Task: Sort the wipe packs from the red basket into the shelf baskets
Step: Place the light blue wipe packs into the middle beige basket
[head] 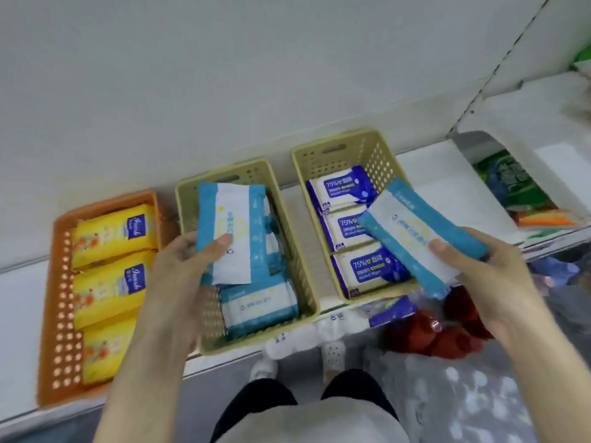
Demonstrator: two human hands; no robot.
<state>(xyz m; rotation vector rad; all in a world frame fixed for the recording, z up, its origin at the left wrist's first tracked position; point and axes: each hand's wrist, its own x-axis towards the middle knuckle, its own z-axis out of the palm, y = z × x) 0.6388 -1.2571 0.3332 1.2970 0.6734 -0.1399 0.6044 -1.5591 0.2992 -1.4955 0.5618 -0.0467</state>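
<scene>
While you are standing at the shelf [19,298], your left hand [179,270] is gripping one light-blue pack [236,231] over the middle beige basket [256,342], thumb on top, fingers curled underneath. (logger)

And your right hand [489,273] is gripping a second light-blue pack [412,231]. That one is hovering over the right beige basket [377,155], which is holding the dark-blue packs [367,266]. (checker)

Logging the key relation: the matching basket is lying to the left of your right hand, with a strip of shelf between the two beige baskets. The left pack's long axis is running away from you, in line with its basket. The right pack's is sitting skewed, far-left to near-right. Your left hand is the nearer one, so I am expecting it to set down first, and the right to be needing a leftward carry and a turn. (logger)

Counting now: three shelf baskets; three yellow packs [112,231] in the orange basket [60,314]; three dark-blue in the right one; two light-blue in your hands. A third light-blue pack [259,305] is lying at the near end of the middle basket, perhaps with more hidden beneath. The red basket [454,340] is showing below the shelf edge, under your right hand. Its contents are blurring too much to count. (checker)
</scene>
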